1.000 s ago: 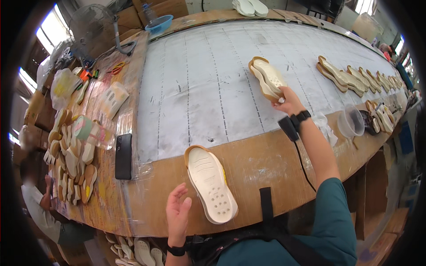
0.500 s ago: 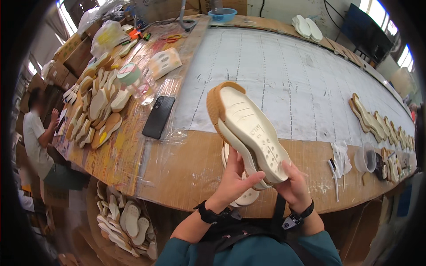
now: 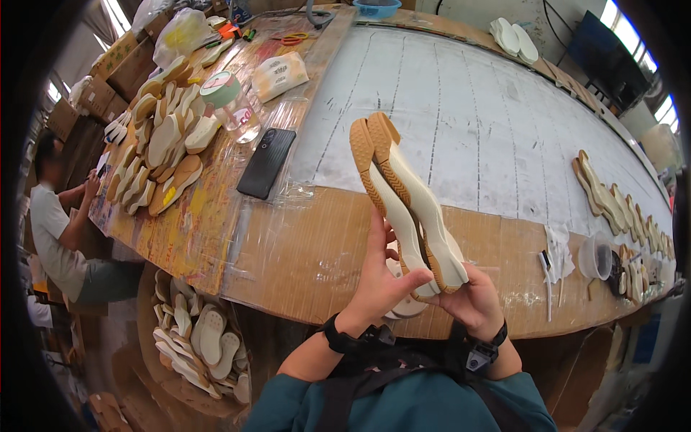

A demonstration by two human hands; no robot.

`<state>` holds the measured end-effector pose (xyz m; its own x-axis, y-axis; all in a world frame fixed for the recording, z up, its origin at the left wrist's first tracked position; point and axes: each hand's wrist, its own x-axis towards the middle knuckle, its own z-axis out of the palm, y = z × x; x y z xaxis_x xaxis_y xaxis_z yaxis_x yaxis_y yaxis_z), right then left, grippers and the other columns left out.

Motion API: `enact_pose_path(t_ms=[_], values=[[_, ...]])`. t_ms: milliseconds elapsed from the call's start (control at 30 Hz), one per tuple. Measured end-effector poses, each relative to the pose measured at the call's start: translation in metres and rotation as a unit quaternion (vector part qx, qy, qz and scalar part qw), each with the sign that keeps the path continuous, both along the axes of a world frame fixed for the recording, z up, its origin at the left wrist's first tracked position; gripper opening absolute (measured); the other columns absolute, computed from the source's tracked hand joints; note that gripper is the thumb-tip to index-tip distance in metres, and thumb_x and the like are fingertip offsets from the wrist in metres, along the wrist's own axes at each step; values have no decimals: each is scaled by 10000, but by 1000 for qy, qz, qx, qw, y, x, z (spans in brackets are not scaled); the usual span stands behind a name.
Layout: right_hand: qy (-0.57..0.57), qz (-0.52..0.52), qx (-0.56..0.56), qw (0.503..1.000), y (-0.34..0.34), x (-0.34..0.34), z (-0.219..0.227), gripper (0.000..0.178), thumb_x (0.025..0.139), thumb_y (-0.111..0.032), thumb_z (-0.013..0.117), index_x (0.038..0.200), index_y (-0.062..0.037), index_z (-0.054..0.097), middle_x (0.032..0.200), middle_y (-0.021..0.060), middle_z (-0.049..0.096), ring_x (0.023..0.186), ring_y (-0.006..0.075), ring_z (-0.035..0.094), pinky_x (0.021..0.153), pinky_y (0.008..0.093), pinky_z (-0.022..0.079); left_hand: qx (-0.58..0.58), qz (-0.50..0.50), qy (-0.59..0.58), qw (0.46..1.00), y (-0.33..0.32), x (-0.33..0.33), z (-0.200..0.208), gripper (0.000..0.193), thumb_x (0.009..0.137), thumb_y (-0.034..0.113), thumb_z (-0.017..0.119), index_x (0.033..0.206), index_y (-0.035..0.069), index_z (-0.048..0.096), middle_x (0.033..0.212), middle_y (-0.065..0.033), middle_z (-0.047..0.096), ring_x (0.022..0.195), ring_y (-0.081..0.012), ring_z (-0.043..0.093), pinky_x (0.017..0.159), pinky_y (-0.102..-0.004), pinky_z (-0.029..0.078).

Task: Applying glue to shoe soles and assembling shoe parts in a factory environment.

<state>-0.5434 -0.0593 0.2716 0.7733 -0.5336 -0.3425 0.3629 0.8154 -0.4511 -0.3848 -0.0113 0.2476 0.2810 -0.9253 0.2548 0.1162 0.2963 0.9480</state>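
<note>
A pair of white shoe soles (image 3: 412, 205) with tan tread is held up in front of me, pressed together and tilted on edge, tan ends away from me. My left hand (image 3: 381, 270) wraps the left side, thumb across the near part. My right hand (image 3: 475, 301) grips the near right end. Behind my left hand another white sole (image 3: 409, 308) lies on the cardboard-topped table edge, mostly hidden. To the left on the table rests a black phone (image 3: 267, 163).
A pile of soles (image 3: 167, 137) covers the left table, near a lidded bottle (image 3: 232, 108) and a tissue pack (image 3: 279, 76). A box of soles (image 3: 205, 338) stands below. More soles (image 3: 617, 201) line the right side, by a plastic cup (image 3: 594, 258). A person (image 3: 61, 223) sits left.
The soles have turned from showing the white inner face to showing their side walls and tan tread. Both hands keep hold. The person at left has lowered their hands.
</note>
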Motion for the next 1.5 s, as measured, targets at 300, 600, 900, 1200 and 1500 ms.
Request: enact_pose_path(t_ms=[300, 600, 900, 1200, 1500], values=[[277, -168, -783, 531, 17, 9, 2, 663, 669, -142, 710, 1235, -45, 377, 1287, 230, 342, 1168, 353, 359, 962, 444, 287, 57, -66, 304, 949, 18, 0, 16, 699, 829, 515, 432, 1304, 43, 233, 1292, -77, 351, 1191, -224, 346, 990, -374, 283], [163, -190, -615, 748, 17, 30, 1, 980, 563, -233, 786, 1301, 38, 201, 1275, 190, 347, 1189, 265, 359, 971, 330, 301, 62, 4, 448, 892, 8, 7, 7, 485, 921, 361, 284, 1297, 56, 256, 1285, -117, 365, 1166, -265, 379, 994, -403, 293], [57, -157, -535, 828, 16, 21, 3, 847, 658, -131, 728, 1309, 30, 212, 1284, 132, 358, 1199, 204, 331, 1003, 316, 246, 79, -23, 456, 886, 10, 12, 0, 444, 922, 294, 252, 1292, 49, 283, 1289, -126, 370, 1187, -292, 355, 1010, -414, 264], [174, -206, -634, 725, 22, 11, 1, 558, 684, -25, 645, 1201, -10, 432, 1108, 182, 537, 987, 284, 554, 833, 298, 432, -93, -159, 373, 909, 7, 10, 9, 528, 883, 353, 278, 1305, 35, 261, 1316, -138, 326, 1244, -322, 266, 1020, -476, 217], [118, -156, -638, 744, 27, -6, -19, 539, 628, 5, 681, 1130, -42, 487, 1121, 188, 528, 1033, 305, 526, 858, 327, 418, -74, -186, 390, 899, 10, 10, 10, 521, 904, 393, 279, 1282, 34, 285, 1237, -147, 392, 1206, -277, 332, 989, -448, 292]])
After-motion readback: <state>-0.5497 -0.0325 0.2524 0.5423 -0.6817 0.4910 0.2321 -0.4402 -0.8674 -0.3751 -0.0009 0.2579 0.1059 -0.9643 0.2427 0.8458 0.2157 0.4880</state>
